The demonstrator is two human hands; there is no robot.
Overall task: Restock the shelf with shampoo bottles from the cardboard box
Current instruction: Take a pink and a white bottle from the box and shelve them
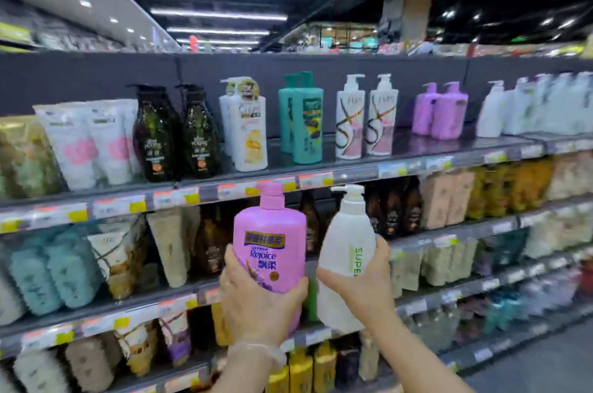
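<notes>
My left hand, in a thin clear glove, grips a pink Rejoice shampoo bottle from below and holds it upright. My right hand grips a white pump bottle with green lettering, tilted slightly left. Both bottles are raised in front of the second shelf, below the top shelf. On that top shelf two matching pink bottles stand to the right, and white pump bottles stand further right. The cardboard box is out of view.
The top shelf also carries dark bottles, teal bottles, white-and-pink pump bottles and tubes, with gaps between the groups. Lower shelves are packed with bottles. The aisle floor runs along the lower right.
</notes>
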